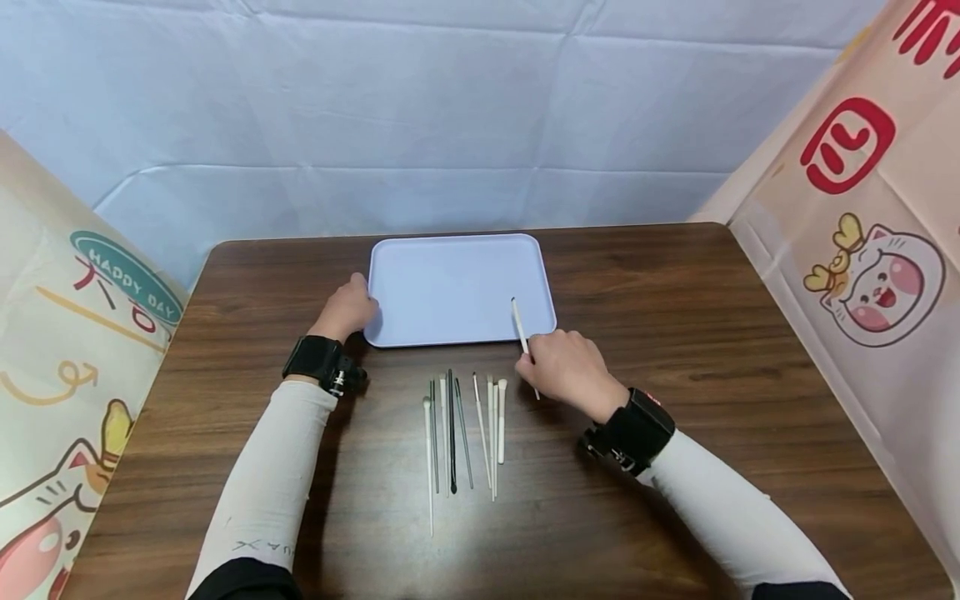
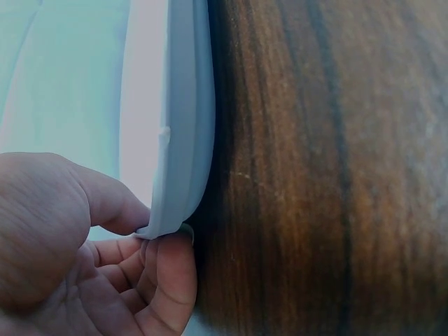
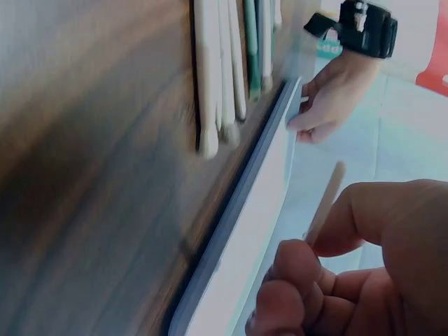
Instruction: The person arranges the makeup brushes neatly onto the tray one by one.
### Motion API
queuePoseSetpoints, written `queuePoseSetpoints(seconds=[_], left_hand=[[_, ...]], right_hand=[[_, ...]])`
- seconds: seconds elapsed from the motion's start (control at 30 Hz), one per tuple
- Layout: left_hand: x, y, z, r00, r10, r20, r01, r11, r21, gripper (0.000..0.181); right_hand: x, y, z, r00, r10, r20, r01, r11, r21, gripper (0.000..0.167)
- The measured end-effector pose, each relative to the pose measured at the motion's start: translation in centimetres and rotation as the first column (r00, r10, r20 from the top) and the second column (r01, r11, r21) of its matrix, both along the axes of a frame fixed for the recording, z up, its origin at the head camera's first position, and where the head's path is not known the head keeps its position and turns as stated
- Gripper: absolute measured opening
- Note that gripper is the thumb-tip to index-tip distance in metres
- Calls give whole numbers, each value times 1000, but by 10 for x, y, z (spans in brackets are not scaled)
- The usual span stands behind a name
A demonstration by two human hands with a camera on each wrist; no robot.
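A pale blue-white tray (image 1: 457, 287) lies at the back of the table. My left hand (image 1: 347, 308) pinches its left edge; in the left wrist view the thumb and curled fingers of that hand (image 2: 105, 245) hold the tray rim (image 2: 183, 119). Near the tray's front right corner, my right hand (image 1: 564, 367) pinches a thin light stick (image 1: 519, 323), whose far end is over the tray. The right wrist view shows the stick (image 3: 327, 199) between thumb and fingers of the right hand (image 3: 350, 259).
In front of the tray, several slender sticks or brushes lie roughly parallel on the wooden table (image 1: 675, 333), some pale (image 1: 502, 421), some dark (image 1: 452, 433). A light cloth (image 1: 450, 117) hangs behind, with printed cloths at both sides.
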State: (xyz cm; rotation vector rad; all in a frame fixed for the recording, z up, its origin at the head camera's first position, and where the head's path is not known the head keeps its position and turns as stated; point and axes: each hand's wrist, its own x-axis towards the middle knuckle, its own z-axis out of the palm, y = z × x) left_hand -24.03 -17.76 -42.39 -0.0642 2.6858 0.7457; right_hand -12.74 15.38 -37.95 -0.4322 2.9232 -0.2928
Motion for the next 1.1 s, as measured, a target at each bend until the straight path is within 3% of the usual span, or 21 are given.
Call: queuePoseSetpoints(seconds=[0.4,0.83,1.1], left_hand=[[-2,1,-2,1000,10,-12,-10,1000,8,49],[-1,0,-5,1000,13,-18,-13,1000,28,50],[0,0,-8,999,21,-31,-21,999,26,48]], right_hand=[[-45,4,-5,997,-40,69,39,999,3,38],[-83,8,-19,993,-95,65,97,995,-27,36],[-105,10,-31,982,-149,115,150,989,-1,36]])
